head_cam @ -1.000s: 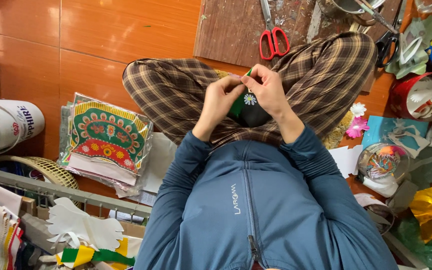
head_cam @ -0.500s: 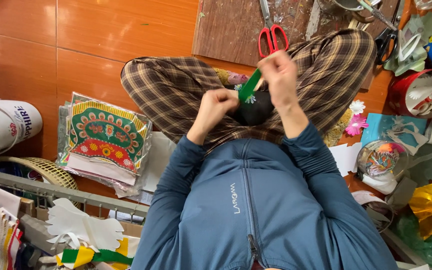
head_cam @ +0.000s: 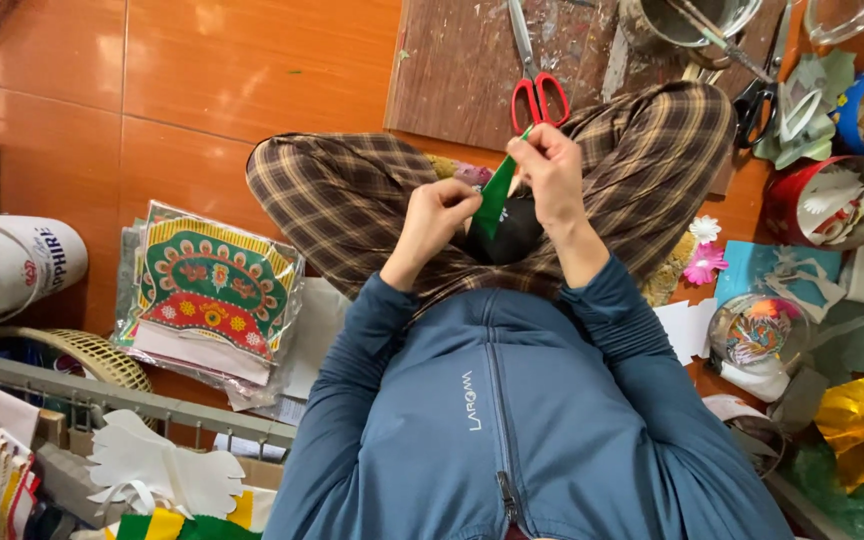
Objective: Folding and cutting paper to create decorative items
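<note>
Green strip (head_cam: 497,192) pinched between both grips, right hand (head_cam: 552,172) above, left hand (head_cam: 439,215) below

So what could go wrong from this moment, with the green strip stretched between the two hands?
1. The thin green paper strip is pinched at opposite ends by the left hand and the right hand; a hard pull might tear it.
2. The dark rounded piece sits loose in the lap below the strip and could roll off.
3. The red-handled scissors lie close to the knees on the wooden board; a leg shift could knock them.
</note>
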